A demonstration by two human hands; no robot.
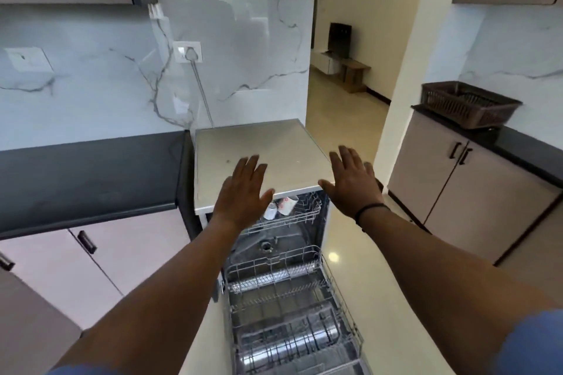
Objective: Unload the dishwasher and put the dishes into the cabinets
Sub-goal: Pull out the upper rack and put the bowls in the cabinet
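**Dishwasher open, both hands empty above it — unloading not yet begun**

The dishwasher [275, 253] is standing open between the dark countertop [88, 173] and the corridor, with its lower rack [292, 313] pulled fully out toward the person. The left hand [243, 195] and right hand [353, 183] are hovering side by side over the front edge of the dishwasher's pale top panel [253, 152], palms down, fingers spread flat and gripping nothing.

Two white mugs [281, 205] are sitting inverted at the front left of the upper rack [292, 218], partly hidden behind the left thumb. The upper rack is showing only its front portion under the top panel; what lies further in cannot be told. A large steel vessel [292, 341] is lying on its side in the near half of the lower rack; the far half appears to be carrying only bare tines.

Cabinets [475, 192] with dark handles are standing closed to the right, below a counter bearing a brown basket [469, 103]; further closed cabinet doors [61, 262] are sitting under the dark countertop at left.

Recommendation: the step in hand is judged to be the first reach into the racks. The hands should be dropping below the panel's front edge and drawing the upper rack out first, so the mugs are coming clear of the overhang. Each mug should be taken by its body or handle and turned upright away from the steel vessel, since pooled water on an upturned base is likely to spill. A cabinet door will need opening before both hands are being filled.
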